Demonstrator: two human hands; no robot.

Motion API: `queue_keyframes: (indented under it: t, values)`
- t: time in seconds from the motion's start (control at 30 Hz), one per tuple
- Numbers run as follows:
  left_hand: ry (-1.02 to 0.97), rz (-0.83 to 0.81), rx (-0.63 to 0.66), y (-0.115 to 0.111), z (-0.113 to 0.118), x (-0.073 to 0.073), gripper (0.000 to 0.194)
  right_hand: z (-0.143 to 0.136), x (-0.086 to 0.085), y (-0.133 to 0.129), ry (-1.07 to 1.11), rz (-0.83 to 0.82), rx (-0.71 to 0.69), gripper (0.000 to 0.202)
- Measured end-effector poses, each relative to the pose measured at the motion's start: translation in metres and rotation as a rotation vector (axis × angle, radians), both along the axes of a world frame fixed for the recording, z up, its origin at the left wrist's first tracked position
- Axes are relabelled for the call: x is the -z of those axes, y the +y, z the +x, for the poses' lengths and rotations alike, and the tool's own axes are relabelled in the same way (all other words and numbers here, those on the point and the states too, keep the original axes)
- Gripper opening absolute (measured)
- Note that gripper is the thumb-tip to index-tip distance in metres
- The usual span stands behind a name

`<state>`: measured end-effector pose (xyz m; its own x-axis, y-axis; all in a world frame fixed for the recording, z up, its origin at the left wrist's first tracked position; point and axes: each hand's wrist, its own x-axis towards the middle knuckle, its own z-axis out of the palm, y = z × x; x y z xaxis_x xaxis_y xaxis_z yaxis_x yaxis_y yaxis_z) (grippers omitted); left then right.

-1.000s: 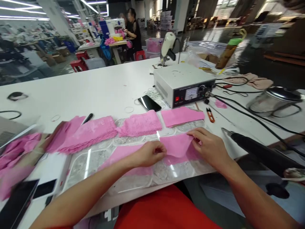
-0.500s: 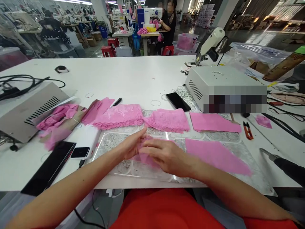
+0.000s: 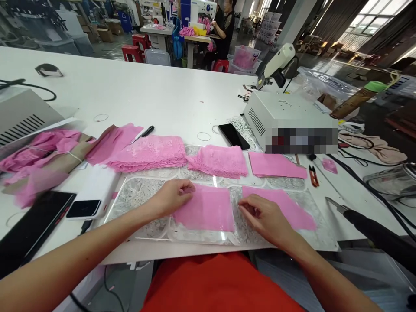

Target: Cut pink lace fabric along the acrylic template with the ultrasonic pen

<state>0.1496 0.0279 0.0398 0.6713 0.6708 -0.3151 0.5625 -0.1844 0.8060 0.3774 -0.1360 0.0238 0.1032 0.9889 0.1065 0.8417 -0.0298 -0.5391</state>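
Observation:
A sheer pink rectangular fabric piece [image 3: 208, 210] lies flat on the clear-covered grey patterned mat [image 3: 143, 190]. My left hand [image 3: 175, 195] is at its upper left edge, fingers curled inward; whether they pinch the cloth is hidden. My right hand [image 3: 264, 216] hovers or rests just off its right edge, thumb and fingers drawn together with nothing visible between them. Partly beneath this hand is a second pink piece [image 3: 292, 210] with a slanted side. Behind them lie a lace-edged pink stack [image 3: 152, 151], a smaller lace stack [image 3: 221, 160] and a plain pink stack [image 3: 276, 164].
A grey box machine [image 3: 292, 108] and a black phone [image 3: 234, 136] stand behind. Orange snips [image 3: 313, 176] and a black-handled hot tool [image 3: 367, 225] lie to the right. On the left are a pen [image 3: 143, 134], a white power bank [image 3: 94, 190] and bundled pink cloth [image 3: 42, 151].
My hands, close together over bunched pink cloth before, have moved apart. The piece now lies flat and uncovered between them. The camera view has shifted somewhat.

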Motion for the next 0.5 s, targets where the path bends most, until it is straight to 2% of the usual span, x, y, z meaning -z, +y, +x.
queue_keyframes:
  t: [0.2, 0.33, 0.5]
  values:
    - [0.1, 0.155, 0.055, -0.003, -0.003, -0.005, 0.028, -0.006, 0.005, 0.031, -0.117, -0.057, 0.071, 0.012]
    - [0.169, 0.279, 0.164, -0.005, -0.008, -0.005, 0.039, -0.007, 0.009, 0.037, -0.105, -0.118, 0.096, 0.01]
    - [0.172, 0.336, 0.262, -0.001, -0.008, -0.004, 0.043, -0.006, 0.008, 0.039, -0.077, -0.135, 0.11, 0.012]
